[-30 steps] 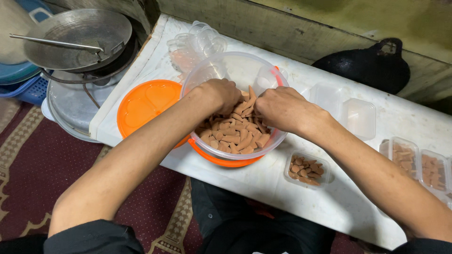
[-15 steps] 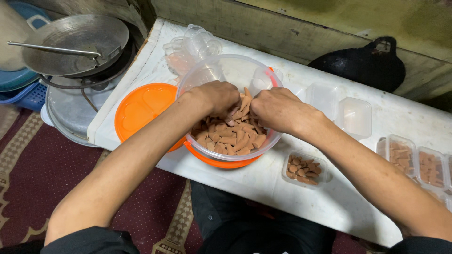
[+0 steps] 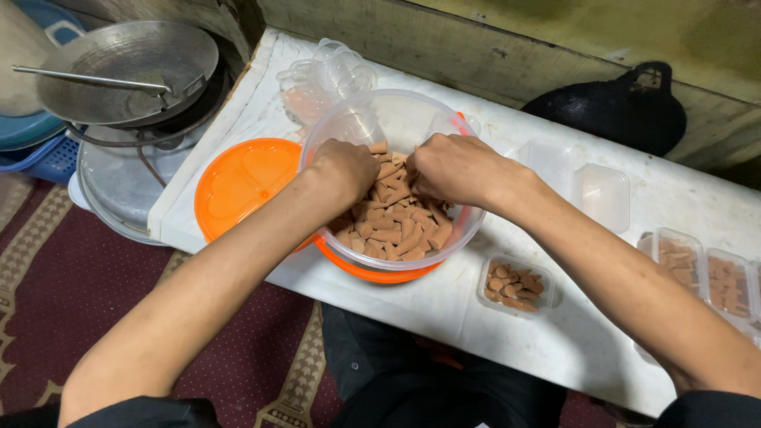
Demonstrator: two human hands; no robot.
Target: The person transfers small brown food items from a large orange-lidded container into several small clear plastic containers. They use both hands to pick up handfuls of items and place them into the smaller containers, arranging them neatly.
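Down inside the clear plastic tub [image 3: 396, 127], both hands are buried in a heap of brown cone-shaped pieces [image 3: 392, 226]. Left hand [image 3: 342, 168] is curled knuckles-up with its fingertips sunk among the pieces; right hand [image 3: 452, 168] mirrors it just beside, fingers bunched downward as if gathering a few, though whether either actually pinches anything I cannot tell, since the fingertips are hidden. Just outside the left wrist lies the orange lid [image 3: 238, 184], flat on the white table [image 3: 444, 305], set aside so the tub stays open. Below the right forearm sits a small clear box [image 3: 515, 285] partly filled with the same pieces, close enough for short transfers. Beyond the right hand stand empty clear boxes [image 3: 602, 194], and further along filled ones [image 3: 682, 261]. Past the left elbow rests a metal wok [image 3: 127, 67]
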